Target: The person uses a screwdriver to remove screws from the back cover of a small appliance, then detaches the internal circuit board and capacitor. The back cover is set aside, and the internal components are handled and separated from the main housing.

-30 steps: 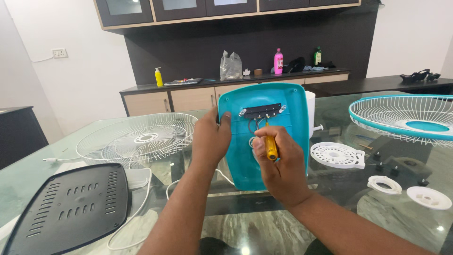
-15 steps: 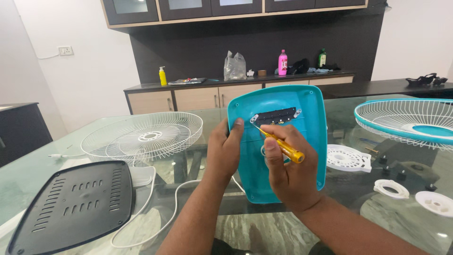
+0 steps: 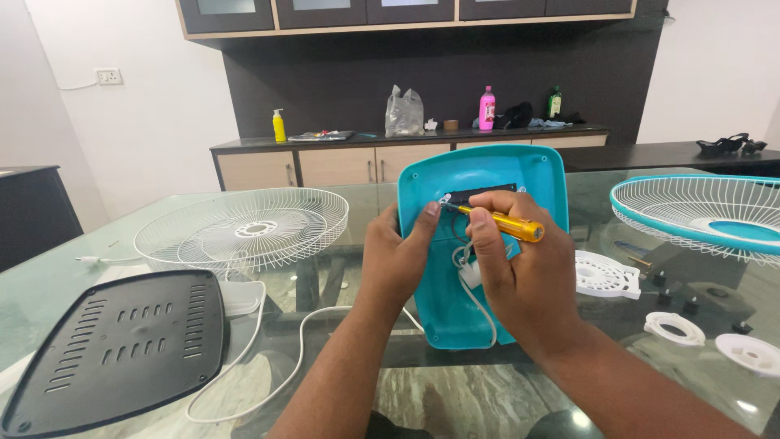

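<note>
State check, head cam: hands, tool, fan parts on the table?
Teal base cover: upright, inside facing the camera.
Left hand: grip on cover's left edge.
Right hand: holding screwdriver.
Yellow screwdriver: tip at cover's black part.
White wire guard: lying flat.
Black vented plate: flat on glass table.
Teal-rimmed guard: detached, lying flat.
</note>
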